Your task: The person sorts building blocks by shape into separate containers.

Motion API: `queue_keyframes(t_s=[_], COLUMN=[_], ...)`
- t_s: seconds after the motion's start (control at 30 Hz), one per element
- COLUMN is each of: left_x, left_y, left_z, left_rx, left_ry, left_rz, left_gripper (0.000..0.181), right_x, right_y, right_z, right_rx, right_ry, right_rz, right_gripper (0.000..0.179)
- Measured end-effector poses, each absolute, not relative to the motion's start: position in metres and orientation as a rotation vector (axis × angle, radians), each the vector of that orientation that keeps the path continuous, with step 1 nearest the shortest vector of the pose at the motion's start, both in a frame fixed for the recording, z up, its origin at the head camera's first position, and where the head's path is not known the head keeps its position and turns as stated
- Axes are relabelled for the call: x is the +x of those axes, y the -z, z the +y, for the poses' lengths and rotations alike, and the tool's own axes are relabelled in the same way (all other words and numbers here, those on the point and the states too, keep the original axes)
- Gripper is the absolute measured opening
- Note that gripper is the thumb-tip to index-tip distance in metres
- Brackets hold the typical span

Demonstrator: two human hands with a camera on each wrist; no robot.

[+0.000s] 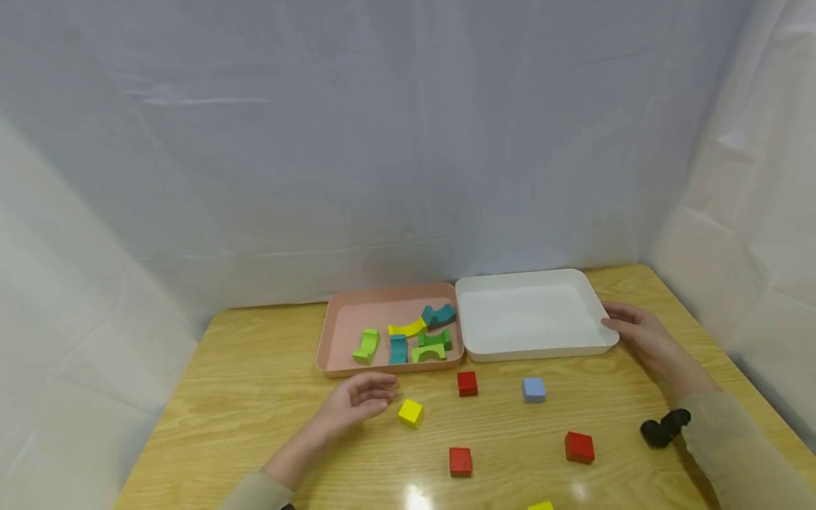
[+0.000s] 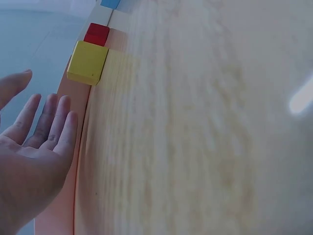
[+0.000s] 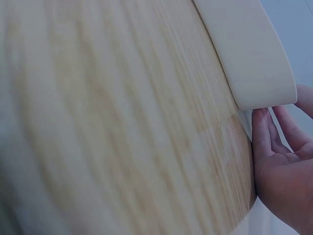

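Observation:
My right hand (image 1: 647, 343) is at the right end of the white tray (image 1: 535, 352). Its thumb laps over the rim while the fingers (image 3: 261, 132) lie against the outer end wall. My left hand (image 1: 357, 400) hovers by the near edge of the pink tray (image 1: 357, 301), fingers relaxed and holding nothing. Just right of its fingertips sits a yellow cube (image 1: 411, 413). Several curved blocks lie in the pink tray, among them a yellow arch (image 1: 408, 329), a teal arch (image 1: 398, 349) and a lime arch (image 1: 366, 346). No blocks show in the white tray.
On the wooden table (image 1: 255, 397) stand red cubes (image 1: 467, 384), a light blue cube (image 1: 533, 390) and another yellow block (image 1: 540, 506) at the bottom of the view. White cloth (image 1: 382, 142) hangs behind and at both sides. The two trays stand end to end.

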State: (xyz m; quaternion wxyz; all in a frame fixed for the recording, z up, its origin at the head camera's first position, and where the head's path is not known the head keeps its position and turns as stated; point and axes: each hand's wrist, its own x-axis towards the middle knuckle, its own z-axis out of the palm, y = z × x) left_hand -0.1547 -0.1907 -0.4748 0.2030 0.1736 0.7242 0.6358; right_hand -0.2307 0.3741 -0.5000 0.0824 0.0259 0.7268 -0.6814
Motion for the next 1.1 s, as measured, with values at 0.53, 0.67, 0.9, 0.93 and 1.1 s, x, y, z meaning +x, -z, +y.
queue_keyframes(t_s=[0.53, 0.67, 0.9, 0.93, 1.1], left_x=[-0.157, -0.157, -0.157, -0.157, -0.156], left_y=[0.48, 0.479, 0.481, 0.481, 0.483], left_z=[-0.187, -0.186, -0.184, -0.184, -0.179], left_rx=[0.469, 0.461, 0.481, 0.498, 0.554], left_ry=[-1.682, -1.657, -1.612, -1.602, -1.552], left_rz=[1.966, 1.983, 2.011, 2.026, 2.117], left_gripper=[0.053, 0.053, 0.053, 0.053, 0.049], right_x=[-0.231, -0.231, -0.23, -0.23, -0.229], right_y=[0.5, 0.499, 0.5, 0.5, 0.5], right_z=[0.373, 0.373, 0.373, 0.373, 0.372], right_rx=[0.068, 0.069, 0.052, 0.053, 0.069], right_ry=[1.982, 2.018, 2.045, 2.042, 2.033], right_rz=[2.222, 2.188, 2.173, 2.178, 2.196], right_gripper=[0.042, 0.036, 0.032, 0.033, 0.034])
